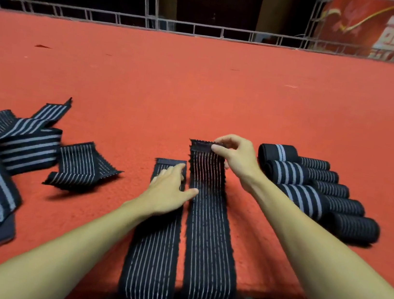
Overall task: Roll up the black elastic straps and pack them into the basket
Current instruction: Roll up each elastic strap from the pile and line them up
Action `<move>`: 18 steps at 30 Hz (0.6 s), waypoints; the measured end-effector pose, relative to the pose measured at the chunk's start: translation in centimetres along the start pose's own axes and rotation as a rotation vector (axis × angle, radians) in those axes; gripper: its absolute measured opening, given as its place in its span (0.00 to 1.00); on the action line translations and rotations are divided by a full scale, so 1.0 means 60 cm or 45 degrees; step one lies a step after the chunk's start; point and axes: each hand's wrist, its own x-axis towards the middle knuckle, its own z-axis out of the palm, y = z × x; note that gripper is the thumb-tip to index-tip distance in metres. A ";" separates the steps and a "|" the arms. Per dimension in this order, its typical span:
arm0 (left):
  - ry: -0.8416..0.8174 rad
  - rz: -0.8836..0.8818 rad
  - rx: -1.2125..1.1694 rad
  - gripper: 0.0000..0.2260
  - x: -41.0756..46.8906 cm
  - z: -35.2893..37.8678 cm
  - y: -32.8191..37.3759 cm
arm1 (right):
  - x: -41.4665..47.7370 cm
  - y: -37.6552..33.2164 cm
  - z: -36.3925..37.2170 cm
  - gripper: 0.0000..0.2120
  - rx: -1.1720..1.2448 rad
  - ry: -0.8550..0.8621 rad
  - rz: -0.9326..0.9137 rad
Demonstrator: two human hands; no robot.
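Beyond the two flat straps (206, 252) the red worktop (199, 86) lies open to the far rail (207, 30) — rolled straps (288, 173) crowd the right side, loose straps (26, 148) sprawl across the left.

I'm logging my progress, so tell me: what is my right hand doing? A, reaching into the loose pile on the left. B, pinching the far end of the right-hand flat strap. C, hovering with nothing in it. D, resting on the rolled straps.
B: the right hand pinches the raised far end of the right flat strap, apart from the rolled straps.
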 end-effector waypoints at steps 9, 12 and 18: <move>-0.378 0.093 -0.951 0.09 -0.112 -0.066 0.084 | -0.088 -0.161 -0.048 0.05 0.528 -0.003 0.065; -0.493 0.219 -1.131 0.07 -0.164 -0.104 0.115 | -0.111 -0.186 -0.050 0.03 0.436 0.014 0.071; -0.493 0.276 -1.328 0.13 -0.223 -0.159 0.129 | -0.144 -0.221 -0.040 0.02 0.368 -0.061 0.078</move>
